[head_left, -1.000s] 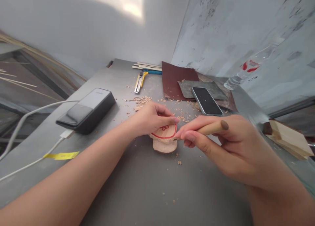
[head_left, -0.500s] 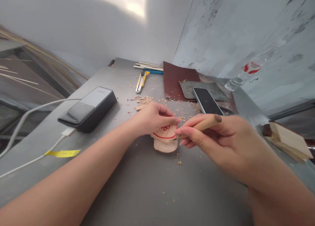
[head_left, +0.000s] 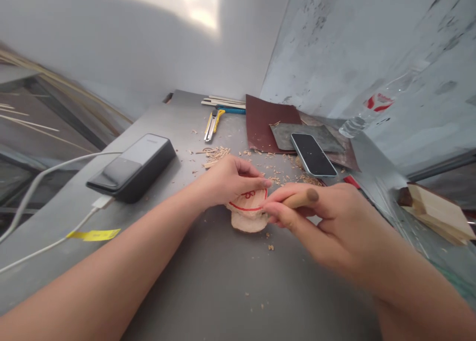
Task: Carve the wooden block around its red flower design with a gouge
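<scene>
Left hand [head_left: 227,181] palm-down and cupped, right hand [head_left: 329,222] in a closed pinch just beside it.

From my feed I'm looking at a dull grey metal worktop [head_left: 223,291] shoved into a corner: plain white wall [head_left: 111,58] behind, scuffed, flaking pale wall [head_left: 353,43] on the right. Bright patch of light [head_left: 197,4] up top. Dark blurry framework [head_left: 55,113] off left.

I see my left hand [head_left: 226,180] pinning a red-marked wooden piece [head_left: 248,212] to the grey table [head_left: 208,281] while my right hand [head_left: 327,222] grips a wooden-handled tool [head_left: 300,198] against its edge.
</scene>
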The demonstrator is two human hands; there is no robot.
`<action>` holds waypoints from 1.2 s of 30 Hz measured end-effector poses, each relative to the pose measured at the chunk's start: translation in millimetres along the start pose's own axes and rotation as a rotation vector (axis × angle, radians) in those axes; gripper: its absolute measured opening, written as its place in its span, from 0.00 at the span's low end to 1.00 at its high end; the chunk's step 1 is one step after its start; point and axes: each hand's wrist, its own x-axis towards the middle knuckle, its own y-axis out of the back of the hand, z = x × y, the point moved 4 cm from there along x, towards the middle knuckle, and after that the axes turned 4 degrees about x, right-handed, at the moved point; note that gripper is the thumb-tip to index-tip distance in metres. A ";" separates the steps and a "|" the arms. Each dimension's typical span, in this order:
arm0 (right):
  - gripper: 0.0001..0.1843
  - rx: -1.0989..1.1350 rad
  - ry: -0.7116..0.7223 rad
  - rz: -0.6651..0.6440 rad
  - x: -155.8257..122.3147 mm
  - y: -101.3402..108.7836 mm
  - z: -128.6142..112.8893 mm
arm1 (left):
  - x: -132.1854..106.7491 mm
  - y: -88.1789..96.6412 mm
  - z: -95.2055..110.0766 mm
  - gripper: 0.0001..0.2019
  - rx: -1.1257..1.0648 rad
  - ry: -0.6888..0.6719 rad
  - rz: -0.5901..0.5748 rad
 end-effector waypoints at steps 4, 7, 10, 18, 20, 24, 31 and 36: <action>0.13 0.085 0.042 0.164 -1.0 5.5 -4.2 | 0.3 0.4 0.1 0.12 -0.016 0.010 0.003; 0.19 0.236 0.068 0.276 0.2 10.2 -7.1 | 0.4 0.6 0.8 0.12 -0.008 0.001 0.013; 0.21 0.386 0.051 0.308 4.3 8.5 -3.2 | 0.1 0.9 1.9 0.13 -0.006 -0.001 0.024; 0.10 0.881 -0.015 0.244 18.9 -16.0 17.5 | -3.4 0.0 5.7 0.13 0.009 -0.016 0.013; 0.14 0.938 0.009 0.204 23.0 -18.4 18.0 | -3.7 0.0 6.1 0.13 0.021 -0.022 0.010; 0.32 1.055 -0.035 0.099 33.9 -16.3 9.5 | -3.4 -0.6 6.2 0.11 -0.014 -0.052 -0.013; 0.36 1.116 -0.084 0.012 61.8 -21.8 -5.8 | -1.9 -0.2 1.5 0.11 0.028 -0.090 0.012; 0.38 1.144 -0.015 0.103 64.7 -36.8 1.1 | 0.7 -0.5 0.0 0.08 0.015 -0.142 0.008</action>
